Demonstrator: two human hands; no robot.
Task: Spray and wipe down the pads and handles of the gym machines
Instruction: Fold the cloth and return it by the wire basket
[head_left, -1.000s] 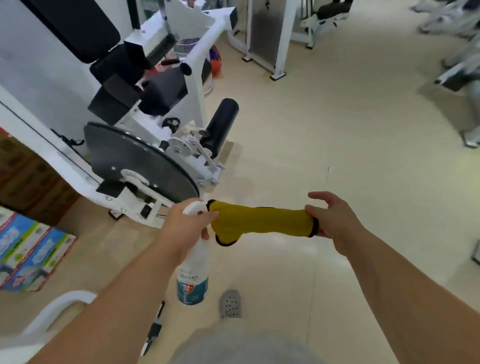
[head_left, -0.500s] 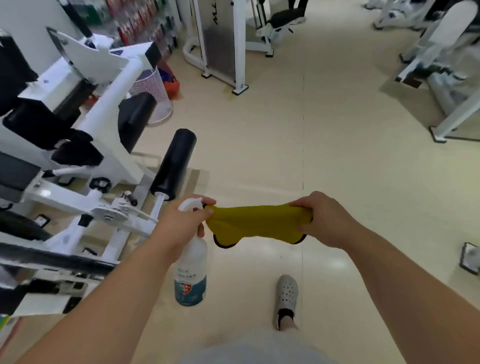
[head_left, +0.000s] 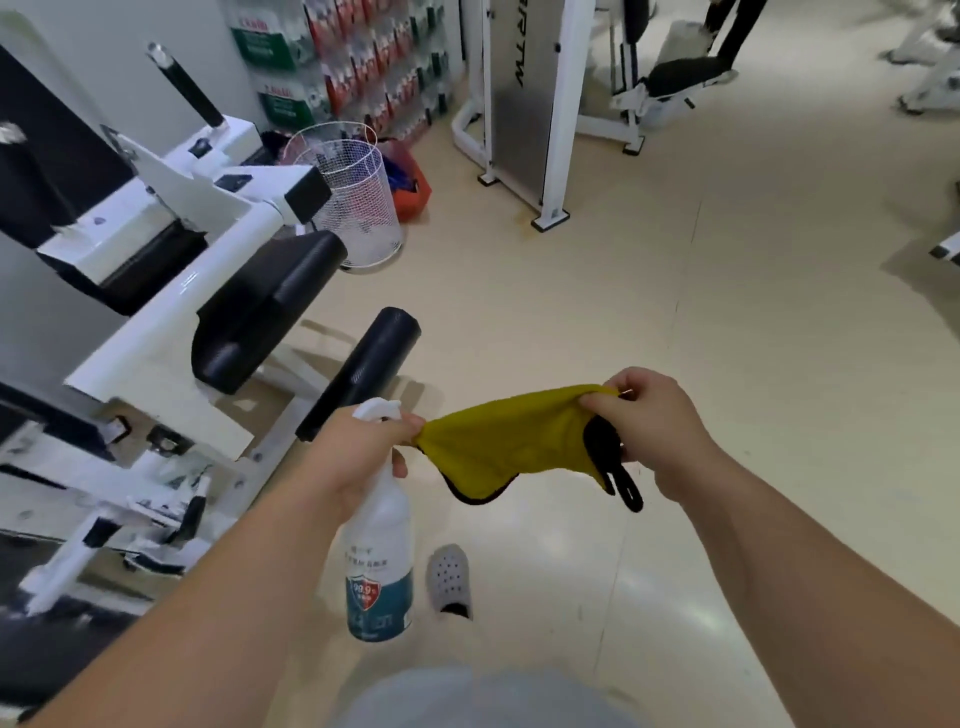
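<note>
My left hand (head_left: 356, 457) grips the neck of a white spray bottle (head_left: 379, 561) with a teal label, hanging downward, and also pinches one corner of a yellow cloth (head_left: 511, 441). My right hand (head_left: 652, 421) holds the cloth's other end, where a black hanging loop dangles. The cloth is stretched between both hands in front of me. A white gym machine (head_left: 171, 332) stands to my left, with a black seat pad (head_left: 260, 306) and a black roller pad (head_left: 361, 371) just beyond my left hand.
A white wire basket (head_left: 353, 197) and an orange bag (head_left: 410, 182) sit on the floor behind the machine. A white weight-stack machine (head_left: 524, 104) stands ahead, with more machines at the far right. My grey shoe (head_left: 449, 579) is on the beige floor.
The view has swung right and forward along the machine. The wire basket and weight-stack machine came closer. My right hand regripped the cloth, which now sags with the black loop hanging out.
</note>
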